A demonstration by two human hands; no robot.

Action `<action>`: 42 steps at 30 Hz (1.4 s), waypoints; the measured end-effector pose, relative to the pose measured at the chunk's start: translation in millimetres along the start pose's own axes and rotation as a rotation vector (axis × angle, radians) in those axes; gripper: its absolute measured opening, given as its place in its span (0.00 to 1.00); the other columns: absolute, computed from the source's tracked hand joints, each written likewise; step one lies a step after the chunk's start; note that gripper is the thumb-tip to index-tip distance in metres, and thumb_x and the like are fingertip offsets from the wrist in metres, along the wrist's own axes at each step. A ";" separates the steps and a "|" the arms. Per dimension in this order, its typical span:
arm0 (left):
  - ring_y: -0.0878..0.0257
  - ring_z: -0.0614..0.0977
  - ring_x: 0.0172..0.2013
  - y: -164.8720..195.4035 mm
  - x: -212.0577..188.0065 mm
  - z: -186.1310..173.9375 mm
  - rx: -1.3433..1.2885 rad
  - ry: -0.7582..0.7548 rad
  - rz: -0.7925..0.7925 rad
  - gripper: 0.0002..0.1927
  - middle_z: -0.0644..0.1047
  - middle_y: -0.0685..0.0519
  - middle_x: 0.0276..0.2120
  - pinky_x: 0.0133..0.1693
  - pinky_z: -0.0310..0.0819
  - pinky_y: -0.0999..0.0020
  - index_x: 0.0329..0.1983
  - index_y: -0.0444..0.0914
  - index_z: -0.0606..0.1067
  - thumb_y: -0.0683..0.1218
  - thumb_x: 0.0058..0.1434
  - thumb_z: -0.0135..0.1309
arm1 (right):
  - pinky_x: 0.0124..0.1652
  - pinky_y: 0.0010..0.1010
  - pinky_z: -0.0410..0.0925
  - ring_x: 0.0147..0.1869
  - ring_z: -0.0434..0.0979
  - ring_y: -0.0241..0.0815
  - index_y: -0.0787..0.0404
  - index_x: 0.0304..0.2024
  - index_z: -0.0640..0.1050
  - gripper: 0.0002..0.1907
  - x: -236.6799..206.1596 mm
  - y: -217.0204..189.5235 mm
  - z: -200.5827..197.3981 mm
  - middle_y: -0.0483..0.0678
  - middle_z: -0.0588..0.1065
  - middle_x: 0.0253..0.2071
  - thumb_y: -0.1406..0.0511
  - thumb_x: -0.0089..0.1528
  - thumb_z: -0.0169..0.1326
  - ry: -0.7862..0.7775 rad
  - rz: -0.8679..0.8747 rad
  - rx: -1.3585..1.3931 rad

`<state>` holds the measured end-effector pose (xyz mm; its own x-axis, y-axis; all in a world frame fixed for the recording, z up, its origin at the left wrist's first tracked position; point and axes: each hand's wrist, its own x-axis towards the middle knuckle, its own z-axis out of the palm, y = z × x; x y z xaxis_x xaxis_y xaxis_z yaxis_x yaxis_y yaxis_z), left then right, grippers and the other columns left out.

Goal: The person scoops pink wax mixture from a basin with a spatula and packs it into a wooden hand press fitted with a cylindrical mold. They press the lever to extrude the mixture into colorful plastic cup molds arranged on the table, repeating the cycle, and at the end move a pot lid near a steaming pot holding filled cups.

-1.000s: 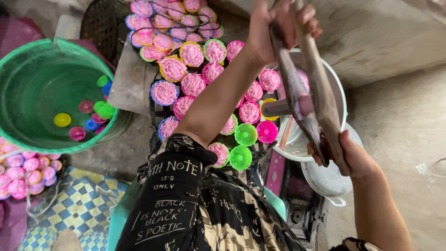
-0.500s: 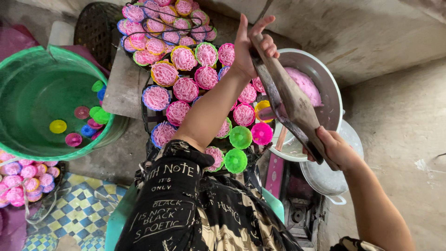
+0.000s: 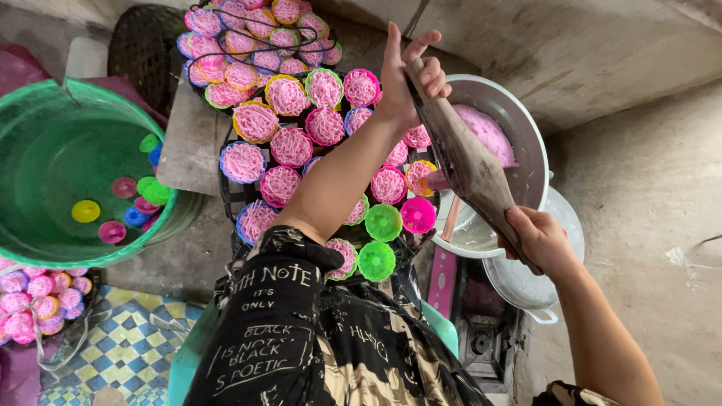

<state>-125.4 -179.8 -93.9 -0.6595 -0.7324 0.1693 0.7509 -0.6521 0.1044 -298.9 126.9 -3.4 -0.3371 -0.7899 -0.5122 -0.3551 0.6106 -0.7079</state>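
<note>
Wooden press [image 3: 470, 162] has tipped lower over the last second, now slanting across the metal bowl [image 3: 526, 143] of pink dough. Left hand [image 3: 406, 75] loosely grips its top, right hand [image 3: 538, 239] clenches the bottom.

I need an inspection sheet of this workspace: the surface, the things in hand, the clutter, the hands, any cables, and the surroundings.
Surface: dark wire rack on a grey slab, carrying the moulds.
Things in hand: brown press bag, held by both hands over the metal bowl, which holds pink dough.
Small moulds: many coloured cups filled with pink noodle strands; empty green cup and empty pink cup near the bowl.
Clutter: green tub with loose coloured cups inside; more filled cups at lower left.
Hands: left hand steadies the bag's top; right hand grips its lower end.
Cables: nothing seen.
Surroundings: concrete floor; tiled patch; dark woven basket.
</note>
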 end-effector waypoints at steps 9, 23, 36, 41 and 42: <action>0.59 0.67 0.14 16.3 -4.8 3.1 0.025 -0.003 0.037 0.40 0.62 0.55 0.13 0.26 0.66 0.58 0.47 0.40 0.72 0.78 0.63 0.34 | 0.24 0.29 0.66 0.23 0.71 0.35 0.65 0.36 0.79 0.21 7.8 9.6 20.0 0.48 0.75 0.23 0.55 0.70 0.46 0.046 -0.071 -0.041; 0.60 0.64 0.12 -4.5 -16.9 20.0 0.049 0.064 0.015 0.37 0.59 0.56 0.11 0.22 0.64 0.58 0.36 0.41 0.71 0.78 0.64 0.34 | 0.22 0.29 0.64 0.19 0.70 0.35 0.66 0.36 0.77 0.20 -9.5 32.3 27.2 0.47 0.73 0.20 0.56 0.70 0.45 0.078 -0.085 0.000; 0.58 0.71 0.21 33.4 -9.9 40.3 0.240 -0.130 -0.013 0.38 0.67 0.52 0.20 0.35 0.70 0.58 0.60 0.41 0.73 0.74 0.70 0.31 | 0.23 0.25 0.64 0.22 0.69 0.32 0.64 0.39 0.76 0.17 18.0 44.5 67.0 0.44 0.73 0.23 0.57 0.70 0.46 -0.005 -0.282 0.256; 0.56 0.79 0.40 38.5 -12.1 66.7 0.434 -0.027 -0.074 0.45 0.77 0.45 0.39 0.47 0.75 0.58 0.70 0.46 0.67 0.77 0.62 0.26 | 0.23 0.26 0.66 0.22 0.70 0.34 0.65 0.39 0.74 0.17 17.4 52.7 64.2 0.46 0.73 0.25 0.58 0.71 0.45 0.030 -0.377 0.390; 0.56 0.79 0.44 38.9 -17.5 72.9 0.462 -0.034 -0.102 0.46 0.77 0.46 0.44 0.49 0.75 0.60 0.71 0.47 0.66 0.78 0.62 0.25 | 0.22 0.27 0.66 0.22 0.71 0.35 0.65 0.39 0.73 0.17 13.7 53.2 62.3 0.47 0.73 0.24 0.57 0.71 0.44 0.060 -0.376 0.432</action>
<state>-82.2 -178.0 -21.3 -0.7350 -0.6572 0.1671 0.6241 -0.5592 0.5458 -268.1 145.0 -78.3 -0.3100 -0.9359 -0.1674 -0.0760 0.1999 -0.9769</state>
